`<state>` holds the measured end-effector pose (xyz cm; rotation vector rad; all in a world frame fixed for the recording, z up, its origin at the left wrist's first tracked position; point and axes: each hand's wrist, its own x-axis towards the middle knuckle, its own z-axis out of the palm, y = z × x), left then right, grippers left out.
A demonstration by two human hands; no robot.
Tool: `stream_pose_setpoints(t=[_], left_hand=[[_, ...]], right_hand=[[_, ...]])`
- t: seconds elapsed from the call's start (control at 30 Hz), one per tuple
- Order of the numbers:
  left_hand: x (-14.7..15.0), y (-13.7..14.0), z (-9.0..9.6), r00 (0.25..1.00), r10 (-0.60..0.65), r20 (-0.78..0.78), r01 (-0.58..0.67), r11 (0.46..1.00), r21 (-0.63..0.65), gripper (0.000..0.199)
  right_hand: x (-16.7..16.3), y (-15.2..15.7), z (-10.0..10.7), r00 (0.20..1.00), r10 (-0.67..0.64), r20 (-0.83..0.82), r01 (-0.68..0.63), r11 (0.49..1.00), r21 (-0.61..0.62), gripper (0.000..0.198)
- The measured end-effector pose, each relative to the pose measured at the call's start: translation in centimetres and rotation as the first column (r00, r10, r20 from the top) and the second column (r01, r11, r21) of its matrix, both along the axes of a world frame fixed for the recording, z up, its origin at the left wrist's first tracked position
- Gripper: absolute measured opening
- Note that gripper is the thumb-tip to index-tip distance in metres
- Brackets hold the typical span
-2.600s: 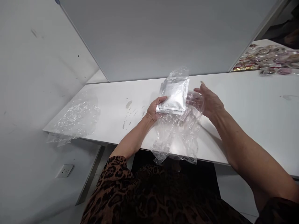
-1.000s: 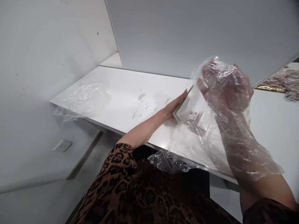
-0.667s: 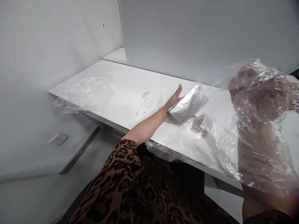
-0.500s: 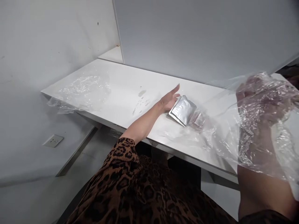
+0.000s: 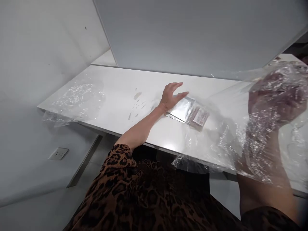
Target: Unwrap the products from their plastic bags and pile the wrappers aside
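While flat on tbl (image 5: 115, 93), silver pkts (image 5: 181, 110) just beside L hand (image 5: 167, 98).

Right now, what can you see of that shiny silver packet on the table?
The silver packet looks like foil, flat and squarish, with a bright glare. It lies on the white table, another edge showing beneath. A small reddish packet lies at its right side, maybe touching. The left hand curves over its far left corner; whether they touch is unclear.

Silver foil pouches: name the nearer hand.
Left. The left hand is over the upper-left edge of the silver foil pouches; the right hand is farther off to their right, under clear plastic.
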<state>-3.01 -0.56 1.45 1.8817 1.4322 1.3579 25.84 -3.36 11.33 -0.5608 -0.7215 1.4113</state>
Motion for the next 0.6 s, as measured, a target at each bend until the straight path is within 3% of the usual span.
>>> stream_pose_setpoints(t=[0.13,0.3,0.37,0.43,0.5,0.53,0.6], left_hand=[[4.0,-1.0,0.0,0.966,-0.204,-0.162,0.219,0.972,0.082,0.106],[10.7,-1.3,0.9,0.908,-0.338,-0.248,0.344,0.939,-0.021,0.123],[12.6,-1.1,1.7,0.887,-0.384,-0.255,0.373,0.923,-0.091,0.112],[13.6,-0.9,2.6,0.876,-0.415,-0.244,0.39,0.909,-0.146,0.085],[13.9,-0.7,3.9,0.893,-0.388,-0.227,0.358,0.92,-0.161,0.057],[13.9,-0.7,4.8,0.909,-0.353,-0.222,0.324,0.933,-0.158,0.052],[13.6,-0.5,7.0,0.938,-0.265,-0.222,0.236,0.96,-0.152,0.063]], right_hand=[[-1.0,0.1,-0.4,0.994,-0.005,-0.105,0.004,1.0,-0.005,0.023],[-1.1,0.7,-2.0,0.967,-0.056,-0.248,0.088,0.989,0.12,0.015],[-0.9,0.8,-2.7,0.952,-0.108,-0.287,0.17,0.964,0.203,0.015],[-0.7,0.6,-2.9,0.964,-0.131,-0.231,0.185,0.956,0.229,0.016],[-0.9,0.1,-2.6,0.984,-0.143,-0.108,0.158,0.977,0.145,0.015],[-1.2,-0.1,-2.2,0.988,-0.146,-0.049,0.149,0.986,0.072,0.016],[-1.9,-0.5,-1.3,0.987,-0.162,0.021,0.163,0.984,-0.075,0.02]])
